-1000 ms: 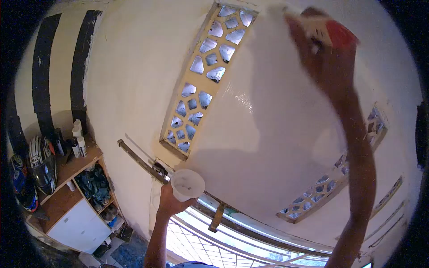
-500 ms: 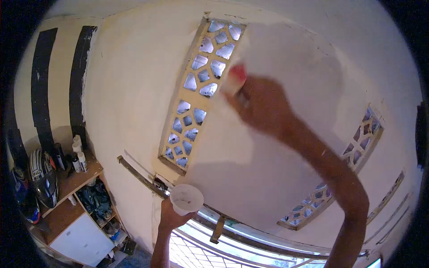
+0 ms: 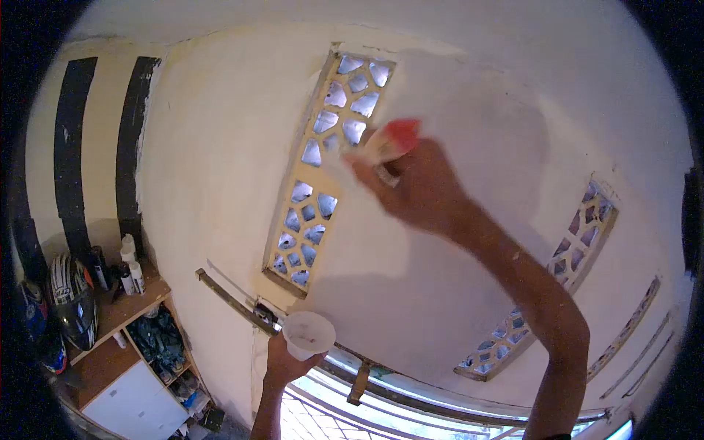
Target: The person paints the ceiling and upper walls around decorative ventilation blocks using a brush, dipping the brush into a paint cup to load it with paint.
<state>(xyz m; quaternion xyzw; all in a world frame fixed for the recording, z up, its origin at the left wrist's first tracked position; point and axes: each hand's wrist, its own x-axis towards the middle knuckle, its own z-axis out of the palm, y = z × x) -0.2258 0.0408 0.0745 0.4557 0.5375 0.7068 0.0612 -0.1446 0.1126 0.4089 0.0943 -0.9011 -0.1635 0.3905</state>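
Observation:
High in front of the wall, my right hand (image 3: 418, 183) is closed round a brush (image 3: 392, 143) with a red part and a pale part; motion blurs it. The brush is over the right edge of a tall vent panel (image 3: 312, 172) with irregular openings. Lower down, my left hand (image 3: 287, 364) grips a white plastic cup (image 3: 309, 335) from below and the side. The cup's mouth faces me, and small dark and reddish specks show inside it.
Shelving (image 3: 158, 286) at the lower left bears a helmet (image 3: 73, 301) and bottles (image 3: 132, 273). A curtain rail (image 3: 235, 301) and a barred window (image 3: 330, 411) lie below. A second vent panel (image 3: 579, 238) is at the right.
The brush has tilted, its red part now pointing right, and my right hand has moved slightly left and down against the frame. The whole view has shifted a little. My left hand still holds the cup.

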